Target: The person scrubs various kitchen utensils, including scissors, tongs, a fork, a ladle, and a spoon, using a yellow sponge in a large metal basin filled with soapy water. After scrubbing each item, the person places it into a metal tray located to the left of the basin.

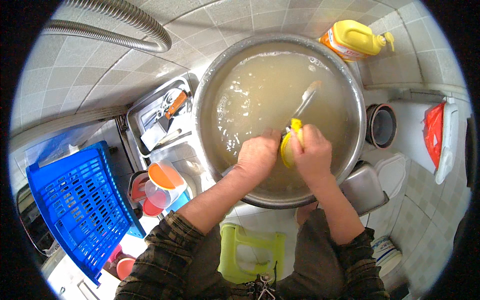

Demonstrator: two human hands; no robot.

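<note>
A wide round metal basin [200, 108] full of cloudy, slightly foamy water [262, 86] stands before me. Over its near half my left hand [258, 150] is closed around one end of a long metal utensil [306, 101]. The utensil slants away to the upper right, its far end at or under the water, where a pale and orange-brown part shows; its exact kind is unclear. My right hand [315, 153] grips a yellow scrubbing pad [287, 152] close beside my left hand, against the utensil's near part. My fingers hide where pad and utensil meet.
A metal tray [152, 152] of utensils, including a wooden-handled scraper [176, 105], sits left of the basin. A yellow pump jug [354, 37] stands behind it. Nearby are a blue plastic basket [78, 210], plastic containers [167, 178], dark pots [384, 125], a metal pan [363, 187] and a green stool [228, 247].
</note>
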